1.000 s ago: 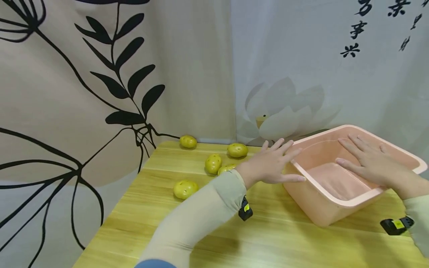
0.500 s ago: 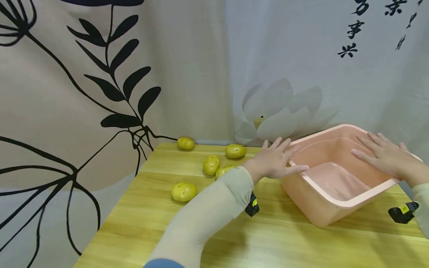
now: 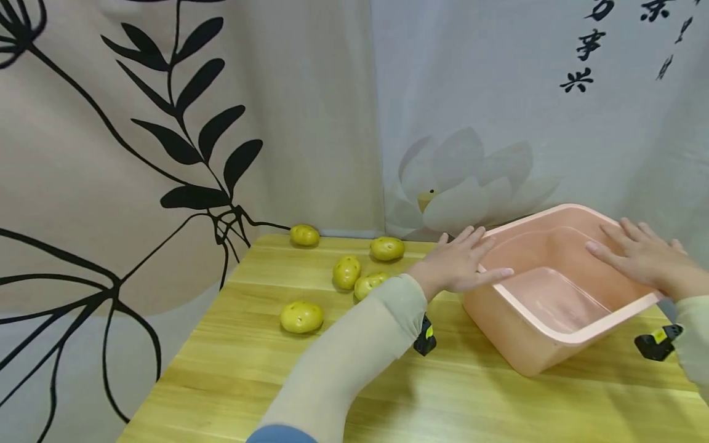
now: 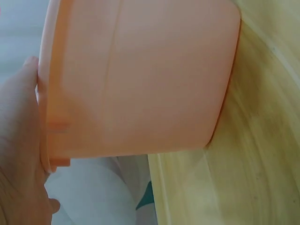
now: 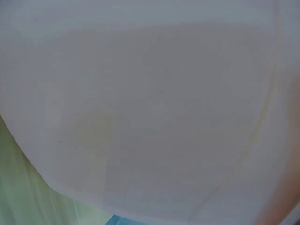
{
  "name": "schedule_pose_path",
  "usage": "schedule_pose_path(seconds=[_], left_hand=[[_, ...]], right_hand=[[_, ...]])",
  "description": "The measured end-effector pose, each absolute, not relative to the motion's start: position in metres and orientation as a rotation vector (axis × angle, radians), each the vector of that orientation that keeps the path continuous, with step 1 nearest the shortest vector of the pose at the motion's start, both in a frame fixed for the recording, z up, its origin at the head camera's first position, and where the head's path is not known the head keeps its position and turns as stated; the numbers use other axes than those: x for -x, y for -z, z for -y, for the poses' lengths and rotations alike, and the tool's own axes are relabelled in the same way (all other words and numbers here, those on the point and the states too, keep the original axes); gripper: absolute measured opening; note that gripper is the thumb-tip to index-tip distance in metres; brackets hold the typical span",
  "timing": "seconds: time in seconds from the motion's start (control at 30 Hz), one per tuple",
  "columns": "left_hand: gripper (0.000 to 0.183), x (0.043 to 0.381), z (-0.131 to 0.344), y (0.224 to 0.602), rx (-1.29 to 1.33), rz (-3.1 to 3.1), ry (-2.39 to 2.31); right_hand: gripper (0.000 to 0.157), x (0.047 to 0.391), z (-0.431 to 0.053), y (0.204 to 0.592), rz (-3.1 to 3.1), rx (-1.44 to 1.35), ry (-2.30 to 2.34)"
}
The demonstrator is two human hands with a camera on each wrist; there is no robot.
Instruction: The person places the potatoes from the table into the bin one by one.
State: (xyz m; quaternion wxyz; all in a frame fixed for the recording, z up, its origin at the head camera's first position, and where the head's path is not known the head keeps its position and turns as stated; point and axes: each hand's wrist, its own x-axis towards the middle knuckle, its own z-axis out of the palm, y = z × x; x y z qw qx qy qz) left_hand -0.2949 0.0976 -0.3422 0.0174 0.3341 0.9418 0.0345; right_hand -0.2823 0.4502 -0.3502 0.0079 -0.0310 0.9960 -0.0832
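A pink plastic basin stands on the wooden table at the right. My left hand rests at its left rim, fingers straight and spread, palm down. The left wrist view has that hand right against the rim of the basin, beside its outer wall. Over the basin's right rim lies my right hand, its fingers also extended. In the right wrist view the basin's wall fills most of the picture, pale and blurred. Nothing lies inside the basin where its floor shows.
Several yellow-green potatoes with dark spots lie left of the basin: one potato nearer, one potato at the back edge, others between them and my left forearm. A printed curtain hangs behind the wooden table.
My right hand has moved rightward from above the basin's inside to its right rim. My left hand has shifted slightly right along the left rim. The basin stays in place.
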Motion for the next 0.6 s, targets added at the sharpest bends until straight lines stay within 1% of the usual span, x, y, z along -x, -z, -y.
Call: schedule_pose_path(seconds=[0.1,0.33,0.6], left_hand=[[0.084,0.293,-0.097,0.347,-1.061,-2.965,-0.112],[0.085,0.287,-0.09,0.355,-1.075,-3.003,-0.167],[0.086,0.279,-0.077,0.361,-1.085,-3.04,-0.258]], right_hand=[[0.087,0.28,-0.449,0.35,-3.106,0.096,0.253],[0.089,0.275,-0.438,0.347,-3.061,0.111,0.298],[0.084,0.267,-0.425,0.34,-3.054,0.165,0.334]])
